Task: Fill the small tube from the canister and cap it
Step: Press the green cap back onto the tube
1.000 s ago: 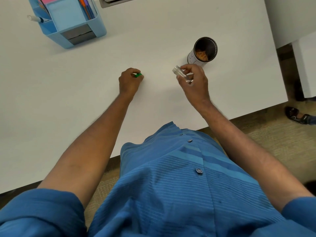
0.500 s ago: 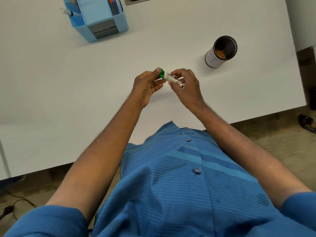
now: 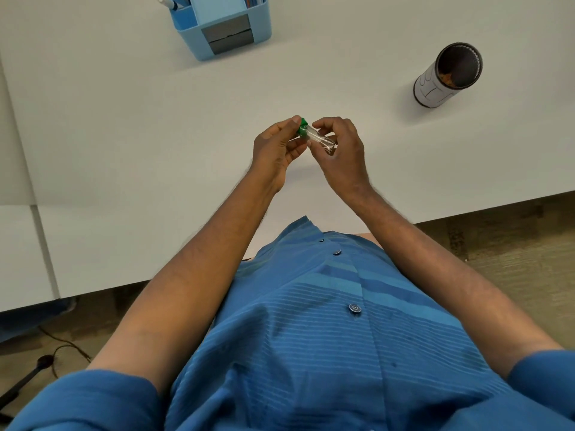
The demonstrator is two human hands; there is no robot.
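My left hand [image 3: 275,150] pinches the green cap [image 3: 302,131] against the mouth of the small clear tube [image 3: 320,140], which my right hand [image 3: 340,150] grips tilted above the white table [image 3: 124,126], with the open canister [image 3: 448,79] well apart to the right.

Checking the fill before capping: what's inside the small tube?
The small tube looks clear and mostly empty; the right hand covers its bottom end, and the green cap covers its mouth.

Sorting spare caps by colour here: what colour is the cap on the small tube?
Green: the cap sits at the tube's left end, clearest in the head view.
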